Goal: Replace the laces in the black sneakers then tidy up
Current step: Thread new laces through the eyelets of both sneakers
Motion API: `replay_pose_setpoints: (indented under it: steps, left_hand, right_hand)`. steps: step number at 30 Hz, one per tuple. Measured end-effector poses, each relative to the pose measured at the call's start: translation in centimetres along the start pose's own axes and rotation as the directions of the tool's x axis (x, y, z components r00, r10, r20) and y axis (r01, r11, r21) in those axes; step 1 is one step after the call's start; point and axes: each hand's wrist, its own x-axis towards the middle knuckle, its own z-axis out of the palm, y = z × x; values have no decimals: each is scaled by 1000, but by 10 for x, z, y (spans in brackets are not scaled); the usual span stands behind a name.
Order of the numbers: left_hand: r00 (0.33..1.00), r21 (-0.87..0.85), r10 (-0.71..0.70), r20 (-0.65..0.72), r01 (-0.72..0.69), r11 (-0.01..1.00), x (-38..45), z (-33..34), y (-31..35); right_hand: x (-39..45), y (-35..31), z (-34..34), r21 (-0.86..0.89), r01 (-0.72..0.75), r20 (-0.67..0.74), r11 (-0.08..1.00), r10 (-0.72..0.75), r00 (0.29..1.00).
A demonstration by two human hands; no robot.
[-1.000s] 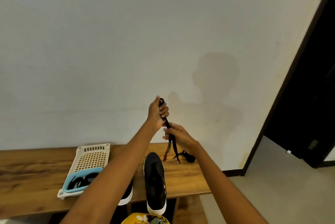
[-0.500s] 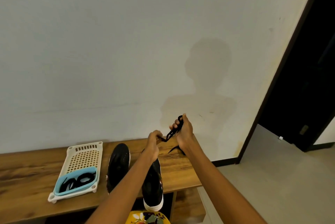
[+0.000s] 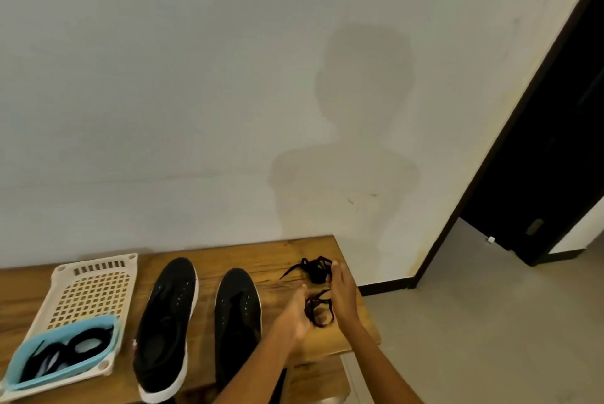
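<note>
Lace bunched between my hands at the bench's right end: left hand cups it with curled fingers, right hand presses it, fingers straight. Another lace lies just beyond; 2 sneakers stand left.

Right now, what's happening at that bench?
A person is working at a wooden bench against the wall. Both hands are at its right end: the left hand and right hand have a bundled black lace between them, and another bundled lace lies on the bench just beyond. Two black sneakers sit side by side with no laces visible in them. A white tray at the left holds a blue container with more dark laces.
</note>
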Motion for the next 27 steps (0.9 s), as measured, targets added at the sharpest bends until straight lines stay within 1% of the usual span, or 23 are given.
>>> replay_pose_setpoints:
  steps: [3, 6, 9, 11, 13, 15, 17, 18, 19, 21, 23, 25, 26, 27]
  left_hand:
    - [998, -87, -26, -60, 21, 996, 40, 7, -15]
    - [997, -142, -44, -56, 36, 989, 64, 11, -22]
    - [999, -135, 1, -38, -6, 991, 71, 8, -18]
    - [998, -116, 3, -71, -11, 993, 70, 5, -12]
    - [995, -86, 32, -90, -40, 995, 62, 3, -7]
    - [995, -60, 77, -71, -81, 995, 47, 3, -3]
    - [991, 20, 119, -54, -118, 993, 33, -2, 0]
    - [985, 92, 157, -70, -150, 984, 31, -7, 0]
    - [973, 174, 212, -89, -195, 965, 29, -13, -1]
    - [926, 343, 359, -116, -302, 889, 22, -27, -2]
    - [861, 508, 492, -127, -370, 778, 10, -42, -3]
    - [768, 690, 632, -101, -403, 601, -8, -58, -2]
    - [720, 787, 690, -72, -384, 482, -17, -69, -2]
    - [674, 874, 737, -45, -331, 356, -23, -80, -2]
  right_hand:
    - [20, 54, -2, -225, 3, 51, 974, 9, 999]
    - [41, 90, -4, -380, -13, 76, 925, 45, 996]
    - [58, 116, -5, -529, -19, 120, 848, 98, 988]
    - [66, 127, -7, -590, -33, 146, 806, 147, 978]
    - [67, 130, -9, -622, -28, 149, 782, 153, 977]
    - [61, 119, -11, -604, -26, 106, 797, 112, 988]
    - [50, 101, -7, -556, -35, 32, 831, 64, 997]
    - [43, 94, -3, -519, -27, 23, 854, 46, 999]
    - [35, 87, 4, -489, -11, 49, 872, 41, 998]
    - [16, 70, 23, -484, 32, 181, 875, 64, 981]
    - [-6, 59, 46, -477, 100, 328, 873, 71, 942]
    - [-30, 51, 68, -465, 143, 439, 874, 87, 894]
    - [-43, 47, 78, -492, 149, 472, 858, 119, 874]
    - [-54, 44, 86, -536, 146, 482, 831, 159, 862]
